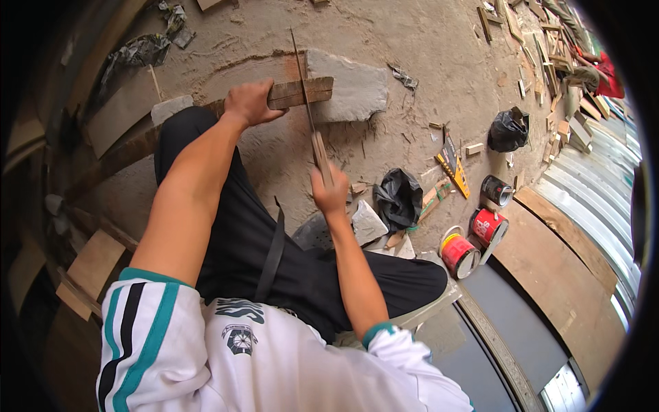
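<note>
My left hand (252, 103) is closed over a narrow wooden board (320, 89), thumb near its side, holding it down. The board runs from the left past my bent left knee, and its right end rests on a pale stone slab (357, 86). In my right hand (329, 189), slightly blurred, is the wooden handle of a handsaw (320, 147). The thin saw blade points away from me and crosses the board just right of my left hand, short of the board's end. How deep the blade sits in the wood cannot be made out.
Black plastic bags (398, 200), a flat yellow-and-black tool (453, 165) and paint cans (489, 225) stand to the right. Wood offcuts (473, 148) litter the ground. Corrugated metal sheet (590, 196) lies at far right, below a person in red (608, 77). Planks (127, 110) lie left.
</note>
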`<state>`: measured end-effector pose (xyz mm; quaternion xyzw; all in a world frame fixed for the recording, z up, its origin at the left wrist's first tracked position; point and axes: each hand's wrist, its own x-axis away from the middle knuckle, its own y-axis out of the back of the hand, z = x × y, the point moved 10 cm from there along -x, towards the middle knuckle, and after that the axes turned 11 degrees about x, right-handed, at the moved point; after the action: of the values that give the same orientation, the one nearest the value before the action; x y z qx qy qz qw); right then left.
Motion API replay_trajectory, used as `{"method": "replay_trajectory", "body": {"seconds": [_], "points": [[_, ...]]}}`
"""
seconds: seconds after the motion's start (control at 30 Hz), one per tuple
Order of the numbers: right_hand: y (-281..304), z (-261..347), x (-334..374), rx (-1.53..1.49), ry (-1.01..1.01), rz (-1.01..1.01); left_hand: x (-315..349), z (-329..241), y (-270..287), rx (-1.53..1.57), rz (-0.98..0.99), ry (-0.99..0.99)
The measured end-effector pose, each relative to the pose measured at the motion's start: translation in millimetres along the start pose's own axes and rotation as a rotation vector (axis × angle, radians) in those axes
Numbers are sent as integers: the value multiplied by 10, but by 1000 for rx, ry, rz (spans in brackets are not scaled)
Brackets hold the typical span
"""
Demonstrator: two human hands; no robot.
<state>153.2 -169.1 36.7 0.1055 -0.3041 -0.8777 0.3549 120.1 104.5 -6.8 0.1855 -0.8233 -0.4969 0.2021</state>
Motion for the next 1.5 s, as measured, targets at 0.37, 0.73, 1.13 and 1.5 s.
{"method": "replay_trajectory", "body": {"seconds": [0.37,0.73,1.13,1.5], "points": [[25,-151,470,53,-182,108,362,-42,-446,62,166,97],[126,-52,582,117,-150,132,374,-87,-419,60,131,50],[42,-148,335,15,-188,115,391,-77,-385,63,211,101],[-55,-134,253,27,-168,110,412,-127,-466,50,98,14]]}}
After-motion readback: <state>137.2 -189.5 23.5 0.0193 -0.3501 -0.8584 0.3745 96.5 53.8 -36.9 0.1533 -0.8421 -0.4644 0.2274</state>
